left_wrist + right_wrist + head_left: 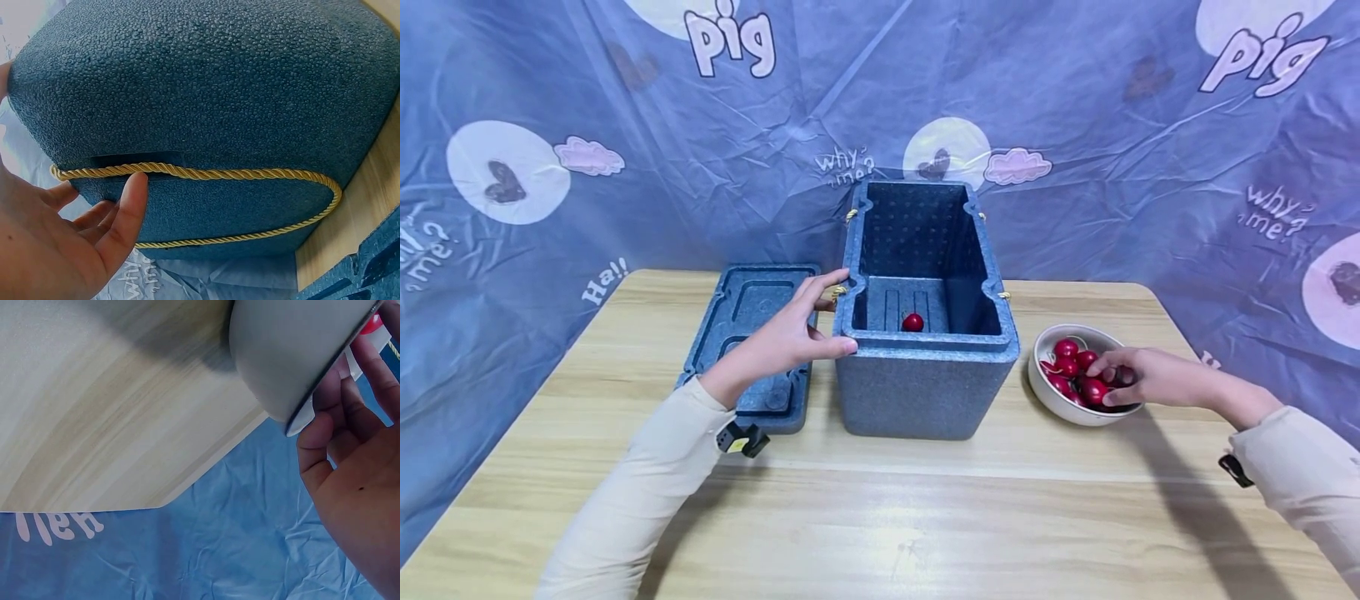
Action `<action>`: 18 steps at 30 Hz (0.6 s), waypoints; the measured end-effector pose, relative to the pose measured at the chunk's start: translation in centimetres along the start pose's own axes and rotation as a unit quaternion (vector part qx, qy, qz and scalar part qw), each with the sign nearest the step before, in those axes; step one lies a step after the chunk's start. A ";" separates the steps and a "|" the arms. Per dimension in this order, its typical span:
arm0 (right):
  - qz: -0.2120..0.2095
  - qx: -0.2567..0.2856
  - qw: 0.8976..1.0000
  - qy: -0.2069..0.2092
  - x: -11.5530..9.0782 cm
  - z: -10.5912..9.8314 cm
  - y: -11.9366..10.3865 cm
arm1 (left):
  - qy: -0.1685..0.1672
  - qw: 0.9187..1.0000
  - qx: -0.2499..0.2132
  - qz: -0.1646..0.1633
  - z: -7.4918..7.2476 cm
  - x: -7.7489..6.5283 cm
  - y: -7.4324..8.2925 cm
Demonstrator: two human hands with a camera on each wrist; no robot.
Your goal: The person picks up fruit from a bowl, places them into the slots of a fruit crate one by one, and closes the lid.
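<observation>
A deep blue-grey foam box (917, 396) stands uncovered on the table, one round red radish (913, 322) on its floor. At its left front corner is my left hand (790, 333), thumb on the front rim and fingers spread along the side. A yellow rope (250, 174) runs by those fingers in the left wrist view. On the right, a white bowl (1086, 415) holds several red radishes (1066, 348). My right hand (1157, 379) reaches over its right rim, thumb and fingers bent among the radishes; whether they pinch one I cannot tell.
The box's lid (760, 292) lies on the table left of the box, below my left forearm. A printed blue cloth (737, 167) hangs behind the wooden table (880, 517). Black wrist camera mounts (743, 440) sit on my sleeves.
</observation>
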State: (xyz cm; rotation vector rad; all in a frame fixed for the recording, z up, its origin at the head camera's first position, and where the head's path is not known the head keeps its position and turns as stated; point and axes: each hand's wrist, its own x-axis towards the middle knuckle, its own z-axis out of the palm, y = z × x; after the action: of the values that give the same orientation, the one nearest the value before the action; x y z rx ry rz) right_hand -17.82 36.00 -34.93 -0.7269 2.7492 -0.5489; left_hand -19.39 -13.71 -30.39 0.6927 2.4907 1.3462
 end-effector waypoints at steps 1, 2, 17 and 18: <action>-0.004 0.001 1.000 0.001 0.0 0.1 0.0 | 0.000 1.000 -0.001 0.000 0.0 0.0 0.0; -0.009 0.000 1.000 0.003 0.0 0.1 0.1 | 0.000 1.000 -0.001 0.001 0.0 0.0 -0.1; -0.013 0.000 1.000 0.023 -0.2 0.3 0.2 | -0.002 1.000 0.000 0.001 0.0 0.1 -0.2; -0.010 0.001 1.000 0.024 -0.2 0.2 0.2 | -0.003 1.000 0.000 0.001 0.0 0.1 -0.2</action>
State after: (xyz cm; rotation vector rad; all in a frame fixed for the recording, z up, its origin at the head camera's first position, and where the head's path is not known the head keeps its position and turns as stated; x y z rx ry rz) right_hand -17.71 36.17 -35.14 -0.7518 2.7872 -0.5806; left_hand -19.54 -13.78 -30.57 0.6984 2.4872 1.3424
